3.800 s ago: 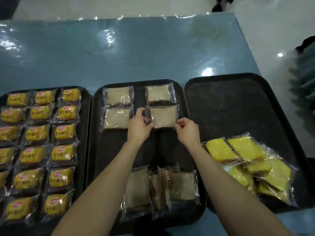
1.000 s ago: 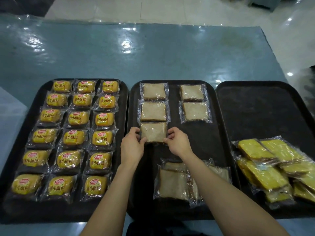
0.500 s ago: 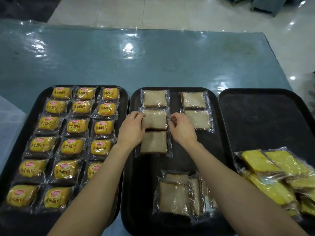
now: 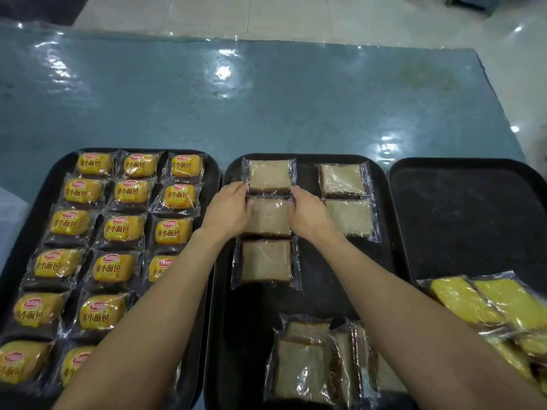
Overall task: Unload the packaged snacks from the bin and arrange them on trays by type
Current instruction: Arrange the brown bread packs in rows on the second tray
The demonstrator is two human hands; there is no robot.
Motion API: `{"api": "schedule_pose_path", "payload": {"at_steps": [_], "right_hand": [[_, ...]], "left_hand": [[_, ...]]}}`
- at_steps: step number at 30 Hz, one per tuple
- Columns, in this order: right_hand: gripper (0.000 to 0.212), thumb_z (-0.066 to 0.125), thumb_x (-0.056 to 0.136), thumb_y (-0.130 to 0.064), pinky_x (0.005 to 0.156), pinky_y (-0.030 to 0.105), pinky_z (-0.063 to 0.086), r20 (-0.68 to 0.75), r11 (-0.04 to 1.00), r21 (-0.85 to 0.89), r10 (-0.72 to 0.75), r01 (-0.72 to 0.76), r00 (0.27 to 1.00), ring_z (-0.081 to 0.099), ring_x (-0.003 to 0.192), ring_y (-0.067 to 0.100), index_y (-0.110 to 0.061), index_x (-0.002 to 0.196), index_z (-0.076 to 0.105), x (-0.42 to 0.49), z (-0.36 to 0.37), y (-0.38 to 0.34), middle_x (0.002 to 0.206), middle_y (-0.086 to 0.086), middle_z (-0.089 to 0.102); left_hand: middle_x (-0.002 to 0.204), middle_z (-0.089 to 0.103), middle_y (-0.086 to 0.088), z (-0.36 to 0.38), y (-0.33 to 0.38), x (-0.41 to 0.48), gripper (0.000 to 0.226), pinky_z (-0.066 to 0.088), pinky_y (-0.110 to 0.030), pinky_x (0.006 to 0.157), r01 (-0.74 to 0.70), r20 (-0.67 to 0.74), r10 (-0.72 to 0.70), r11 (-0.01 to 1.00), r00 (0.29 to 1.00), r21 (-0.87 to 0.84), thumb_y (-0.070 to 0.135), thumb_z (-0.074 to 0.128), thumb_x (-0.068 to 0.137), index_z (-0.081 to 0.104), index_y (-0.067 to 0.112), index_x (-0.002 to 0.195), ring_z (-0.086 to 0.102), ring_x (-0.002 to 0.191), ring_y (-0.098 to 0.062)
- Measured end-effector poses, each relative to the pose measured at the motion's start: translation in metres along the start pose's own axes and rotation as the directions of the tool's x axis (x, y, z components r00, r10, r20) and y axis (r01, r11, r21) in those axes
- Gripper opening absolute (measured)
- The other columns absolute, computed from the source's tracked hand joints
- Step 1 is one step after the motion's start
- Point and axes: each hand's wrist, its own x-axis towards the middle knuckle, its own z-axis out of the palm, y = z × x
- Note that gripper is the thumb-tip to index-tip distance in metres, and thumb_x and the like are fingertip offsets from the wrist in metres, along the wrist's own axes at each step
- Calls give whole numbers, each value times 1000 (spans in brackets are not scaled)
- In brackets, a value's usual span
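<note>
Shift: hands advanced from third bread packet (image 4: pixel 266 260) to second bread packet (image 4: pixel 268 217), now between them.
Left hand (image 4: pixel 228 211): pinches its wrapper edge.
Right hand (image 4: pixel 310 216): pinches the opposite edge, likely squaring the column.

The counter (image 4: pixel 266 99) is blue-green and glossy, with a rippled top layer. It extends well beyond the fingers (image 4: pixel 241 187) to a straight far edge. Bright light reflections (image 4: pixel 223 73) lie on it beyond the fingers and to their right. The floor (image 4: pixel 296 16) has pale, shiny tiles past that edge. A dark floor patch (image 4: pixel 35 7) lies far beyond the fingers to their left.
</note>
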Motion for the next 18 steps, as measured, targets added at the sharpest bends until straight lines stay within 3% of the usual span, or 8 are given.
{"api": "schedule_pose_path", "payload": {"at_steps": [5, 9, 11, 14, 16, 18], "right_hand": [[56, 51, 112, -31, 125, 48, 41, 52, 1000, -26, -13, 15, 999, 46, 152, 30, -10, 164, 42, -13, -18, -9, 165, 11, 48], [40, 55, 110, -27, 111, 47, 52, -14, 996, -57, -65, 64, 998, 62, 131, 31, -10, 147, 59, -45, -37, -13, 144, 12, 64], [29, 55, 109, -24, 98, 43, 55, -29, 992, -63, -107, 105, 994, 67, 114, 30, -11, 130, 70, -67, -42, -12, 125, 9, 71], [26, 56, 109, -26, 91, 41, 58, 19, 993, -40, -113, 113, 993, 71, 105, 24, -17, 123, 75, -108, -46, -4, 117, 2, 77], [25, 59, 107, -29, 93, 44, 61, 54, 996, -13, -87, 87, 995, 73, 103, 22, -21, 122, 77, -135, -47, 6, 114, 0, 79], [24, 63, 107, -35, 96, 44, 61, 100, 999, 7, -43, 43, 994, 73, 105, 19, -25, 123, 77, -160, -46, 18, 114, -3, 79]], "left_hand": [[175, 34, -13, -3, -3, -1, 64, 26, -50, 134, 24, 28, -25, 999, 999, 31, 44, 49, 113, 39, 10, 166, 30, 162, -32], [170, 40, -13, -13, 11, -24, 57, 32, -52, 130, 19, -56, -20, 1000, 998, -21, 37, 56, 112, 46, 11, 162, 37, 158, -32], [158, 52, -9, -17, 20, -46, 48, 44, -49, 122, -13, -127, 6, 999, 992, -49, 32, 61, 109, 57, 14, 153, 51, 145, -28], [130, 65, -3, -16, 33, -83, 27, 57, -44, 102, -24, -167, 5, 993, 986, -115, 30, 64, 107, 70, 18, 131, 65, 115, -21], [109, 70, 4, -16, 43, -109, 13, 59, -42, 89, -3, -124, -20, 982, 992, -189, 31, 64, 107, 72, 23, 113, 68, 97, -15], [97, 71, 8, -14, 53, -133, 11, 58, -39, 83, 55, 11, -54, 965, 999, -256, 36, 64, 108, 70, 27, 108, 68, 89, -11]]}}
